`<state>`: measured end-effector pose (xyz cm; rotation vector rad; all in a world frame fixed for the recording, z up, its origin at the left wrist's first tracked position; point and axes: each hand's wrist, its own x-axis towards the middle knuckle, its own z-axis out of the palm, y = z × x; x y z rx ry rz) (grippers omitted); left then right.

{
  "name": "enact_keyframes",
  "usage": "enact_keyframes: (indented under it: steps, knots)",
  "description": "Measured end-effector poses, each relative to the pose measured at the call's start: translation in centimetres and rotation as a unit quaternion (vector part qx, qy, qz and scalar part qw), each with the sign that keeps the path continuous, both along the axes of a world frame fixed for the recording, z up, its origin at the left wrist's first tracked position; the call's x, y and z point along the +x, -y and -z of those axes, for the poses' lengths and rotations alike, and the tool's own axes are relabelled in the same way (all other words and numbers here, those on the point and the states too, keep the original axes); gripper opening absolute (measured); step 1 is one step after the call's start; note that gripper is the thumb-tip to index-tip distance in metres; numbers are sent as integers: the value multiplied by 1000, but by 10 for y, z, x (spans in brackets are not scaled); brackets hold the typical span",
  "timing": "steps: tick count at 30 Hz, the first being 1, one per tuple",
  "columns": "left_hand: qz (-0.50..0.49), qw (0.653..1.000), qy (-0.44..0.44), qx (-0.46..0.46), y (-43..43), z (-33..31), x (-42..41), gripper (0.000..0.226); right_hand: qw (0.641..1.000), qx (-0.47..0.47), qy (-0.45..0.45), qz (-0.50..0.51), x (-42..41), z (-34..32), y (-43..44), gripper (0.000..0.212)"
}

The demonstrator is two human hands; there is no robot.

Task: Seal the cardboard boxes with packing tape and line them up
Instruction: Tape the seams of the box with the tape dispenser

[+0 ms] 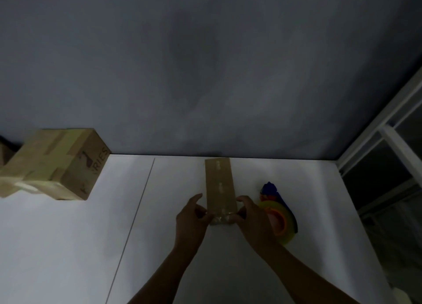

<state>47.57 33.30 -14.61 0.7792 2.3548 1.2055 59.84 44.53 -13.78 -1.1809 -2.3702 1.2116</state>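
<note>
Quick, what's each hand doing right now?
Left hand: pinches the near end of the narrow cardboard box.
Right hand: pinches that same end too.

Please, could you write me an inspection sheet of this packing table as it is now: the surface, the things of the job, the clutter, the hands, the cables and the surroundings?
Surface: white table, dimly lit; a thin seam line runs front to back.
Job's things: narrow cardboard box lies flat at centre; larger taped box at far left; tape dispenser on the table right of the narrow box.
Clutter: nothing seen.
Hands: left hand and right hand both pinch the narrow box's near end.
Cables: nothing seen.
Surroundings: grey wall behind; window frame at right.
</note>
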Motion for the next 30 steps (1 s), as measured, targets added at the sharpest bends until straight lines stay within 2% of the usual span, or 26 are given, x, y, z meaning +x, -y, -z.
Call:
enact_keyframes:
  steps: [10, 15, 18, 20, 21, 23, 26, 30]
  knots:
    - [11, 999, -15, -34, -7, 0, -3, 36, 998, 43, 35, -42, -5, -2, -9, 48]
    - [61, 997, -36, -28, -7, 3, -9, 47, 994, 66, 36, -73, -8, 9, -17, 51]
    - [122, 989, -77, -31, -5, 10, -14, 60, 993, 32, 35, -106, -11, 17, -23, 51]
    - [154, 979, -123, -59, -3, 13, -18, 56, 985, 87, 40, -146, -12, 19, -24, 58]
    - [164, 974, -142, -67, -2, 14, -20, 53, 984, 78, 27, -160, -12, 23, -23, 62]
    - [184, 967, -165, -64, -1, 17, -21, 49, 976, 140, 8, -167, -11, 28, -31, 58]
    - [216, 955, -196, -59, 1, 17, -26, 46, 946, 235, 49, -220, -13, 29, -40, 52]
    - [256, 938, -232, -37, 1, 21, -37, 42, 899, 337, 125, -251, -6, 40, -52, 70]
